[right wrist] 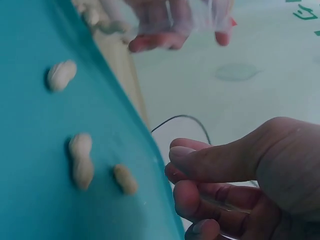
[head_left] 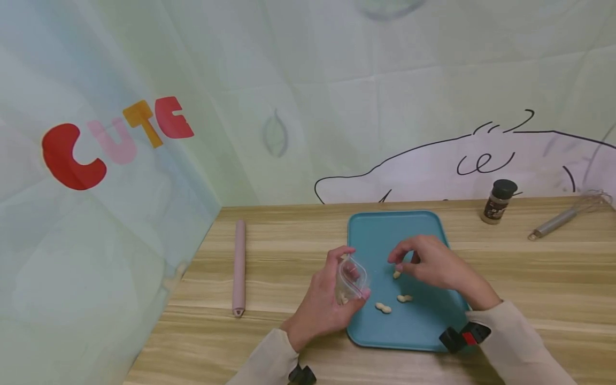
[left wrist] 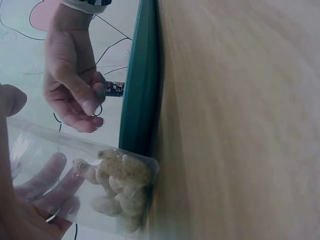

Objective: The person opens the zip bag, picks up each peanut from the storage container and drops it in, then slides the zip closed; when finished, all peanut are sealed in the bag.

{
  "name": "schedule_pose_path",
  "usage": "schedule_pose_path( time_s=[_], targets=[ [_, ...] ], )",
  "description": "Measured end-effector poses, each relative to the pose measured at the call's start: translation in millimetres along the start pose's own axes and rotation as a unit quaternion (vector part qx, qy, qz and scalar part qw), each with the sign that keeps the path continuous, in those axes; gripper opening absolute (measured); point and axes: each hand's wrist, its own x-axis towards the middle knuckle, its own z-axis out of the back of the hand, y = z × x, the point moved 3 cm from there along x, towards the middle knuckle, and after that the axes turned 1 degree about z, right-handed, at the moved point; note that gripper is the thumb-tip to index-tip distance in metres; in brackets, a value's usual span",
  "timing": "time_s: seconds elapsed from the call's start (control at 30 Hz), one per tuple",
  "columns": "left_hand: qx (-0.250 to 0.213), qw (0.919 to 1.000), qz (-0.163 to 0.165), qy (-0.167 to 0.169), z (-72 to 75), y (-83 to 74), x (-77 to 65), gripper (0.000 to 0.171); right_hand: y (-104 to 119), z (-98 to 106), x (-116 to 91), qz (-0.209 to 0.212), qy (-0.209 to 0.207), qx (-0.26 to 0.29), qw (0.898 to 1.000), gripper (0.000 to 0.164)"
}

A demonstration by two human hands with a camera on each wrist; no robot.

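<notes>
Perhaps tilting risked spilling the lower-center bag [head_left: 353, 276] pinched in the left grip [head_left: 327, 298]; the half-open right grip [head_left: 431, 263] held nothing.

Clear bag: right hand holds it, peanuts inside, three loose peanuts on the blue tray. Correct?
Wrong hand: the head view shows the left hand holding the clear bag. The rest stands: bagged peanuts inside, three loose peanuts on the blue tray.
</notes>
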Motion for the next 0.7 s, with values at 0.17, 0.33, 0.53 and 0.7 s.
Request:
schedule_pose_path(
  time_s=[0.17, 0.33, 0.53, 0.7],
  targets=[
    [0.003, 1.0000, 0.001, 0.000, 0.1, -1.1, -0.3, 0.074, -13.3, -4.3, 1.2, -0.025, 0.008, -0.014, 1.000, 0.015],
    [-0.001, 0.9999, 0.011, 0.002, -0.5, -1.2, -0.8, 0.074, -23.9, -8.2, 1.4, -0.031, 0.011, -0.023, 0.999, 0.016],
    [-0.009, 0.9997, 0.019, 0.007, -1.1, -1.2, -0.6, 0.075, -30.0, -11.5, 2.4, -0.026, 0.014, -0.025, 0.999, 0.019],
    [-0.010, 0.9997, 0.019, 0.008, -1.4, -1.0, -0.6, 0.075, -31.6, -13.8, 3.3, -0.026, 0.015, -0.021, 0.999, 0.019]
  ],
)
